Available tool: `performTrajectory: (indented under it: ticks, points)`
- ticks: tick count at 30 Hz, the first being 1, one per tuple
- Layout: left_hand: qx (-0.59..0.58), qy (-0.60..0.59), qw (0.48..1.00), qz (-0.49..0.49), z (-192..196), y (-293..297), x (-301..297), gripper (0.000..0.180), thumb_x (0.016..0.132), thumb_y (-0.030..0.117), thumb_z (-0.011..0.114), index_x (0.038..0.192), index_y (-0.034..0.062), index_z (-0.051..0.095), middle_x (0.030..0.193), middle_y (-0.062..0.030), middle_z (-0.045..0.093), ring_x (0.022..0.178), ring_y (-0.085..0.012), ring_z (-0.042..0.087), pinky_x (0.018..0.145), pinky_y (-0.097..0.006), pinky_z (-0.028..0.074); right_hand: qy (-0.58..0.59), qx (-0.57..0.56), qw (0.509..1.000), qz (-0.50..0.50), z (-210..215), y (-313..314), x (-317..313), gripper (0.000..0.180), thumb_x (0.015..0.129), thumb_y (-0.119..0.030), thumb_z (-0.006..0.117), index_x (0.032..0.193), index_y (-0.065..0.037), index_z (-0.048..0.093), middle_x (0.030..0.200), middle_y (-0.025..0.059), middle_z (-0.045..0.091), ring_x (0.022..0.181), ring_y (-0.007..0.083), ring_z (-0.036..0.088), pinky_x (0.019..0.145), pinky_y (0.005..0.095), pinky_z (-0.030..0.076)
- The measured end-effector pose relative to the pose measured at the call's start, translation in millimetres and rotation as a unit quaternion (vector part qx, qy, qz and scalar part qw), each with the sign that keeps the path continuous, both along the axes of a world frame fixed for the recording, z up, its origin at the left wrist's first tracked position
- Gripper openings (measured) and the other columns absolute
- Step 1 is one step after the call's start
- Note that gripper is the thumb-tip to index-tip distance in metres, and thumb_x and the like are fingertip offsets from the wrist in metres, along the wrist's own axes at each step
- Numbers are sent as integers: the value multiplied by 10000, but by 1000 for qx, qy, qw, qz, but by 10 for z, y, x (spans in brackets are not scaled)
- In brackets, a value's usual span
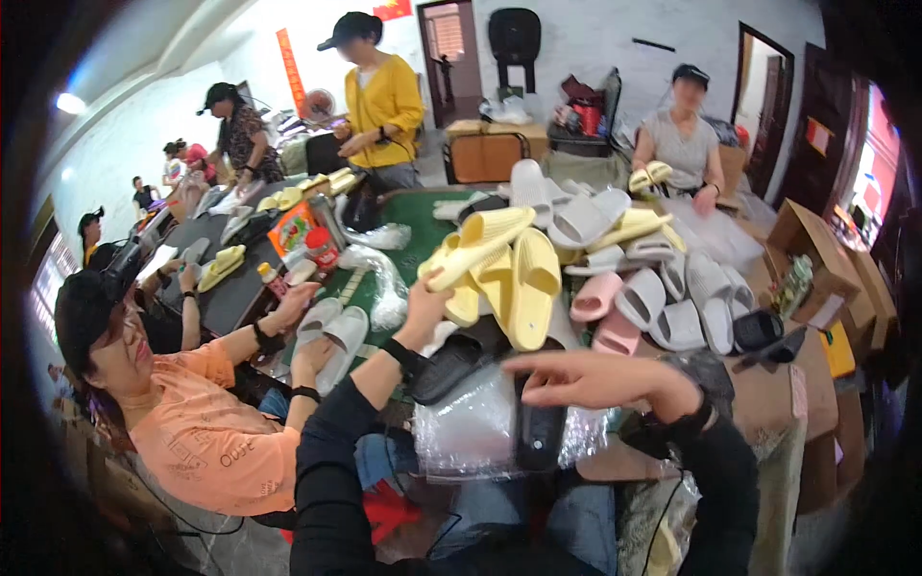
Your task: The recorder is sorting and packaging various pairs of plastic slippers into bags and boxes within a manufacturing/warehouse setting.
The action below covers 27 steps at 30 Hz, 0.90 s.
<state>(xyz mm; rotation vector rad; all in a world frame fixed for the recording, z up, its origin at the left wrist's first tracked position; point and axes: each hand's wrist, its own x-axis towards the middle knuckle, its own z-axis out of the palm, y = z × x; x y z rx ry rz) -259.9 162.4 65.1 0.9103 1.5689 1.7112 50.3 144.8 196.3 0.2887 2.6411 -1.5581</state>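
My left hand (423, 312) grips the end of a ribbed yellow slipper (495, 227), raised at the edge of a heap of slippers. More yellow slippers lie against it, one yellow slipper (534, 288) with its toe strap upward. My right hand (600, 379) is held over the near table edge, its index finger stretched leftward and nothing visible in it. Below that hand are a black slipper (540, 432) and a clear plastic bag (466, 427). Another black slipper (447, 370) rests just below my left hand.
Grey slippers (588, 219) and pink slippers (596, 296) crowd the table's right side. At my left, a co-worker in an orange shirt (211, 432) handles light grey slippers (346, 341). Cardboard boxes (816, 250) stand at right. A red-lidded jar (321, 250) sits on the table. Other people work farther back.
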Motion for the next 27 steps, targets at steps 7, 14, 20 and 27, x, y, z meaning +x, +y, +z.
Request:
performTrajectory:
  ticks: [7,14,20,27]
  points:
    - [-15,5,1000,-7,204,-201,45,519,833,-22,575,1337,37,468,1128,-115,588,922,-203,643,700,-336,587,-62,54,990,-111,-1652,-130,28,509,909,-307,574,1324,-31,471,1075,212,626,993,344,601,871,387,473]
    - [46,-36,998,-22,416,-452,111,524,843,-17,586,1348,9,447,1157,-101,589,912,-177,647,706,-312,583,106,280,911,-284,-2471,-217,-36,473,833,-236,649,1249,-46,525,1248,251,504,1130,428,490,964,476,412]
    - [98,-46,994,-27,824,-524,247,480,858,-66,560,1321,-12,447,1175,-121,589,1028,-211,621,831,-312,555,128,385,869,-283,-2670,-321,-27,464,889,-260,590,1268,-7,502,1273,262,490,1179,409,469,1017,462,369]
    - [127,-86,988,-33,1233,-184,221,372,841,-45,590,1202,-34,501,1144,-136,603,1018,-237,626,887,-344,522,135,396,864,-280,-2677,-323,-27,466,911,-277,559,1293,-21,489,1280,225,497,1188,375,470,1015,453,369]
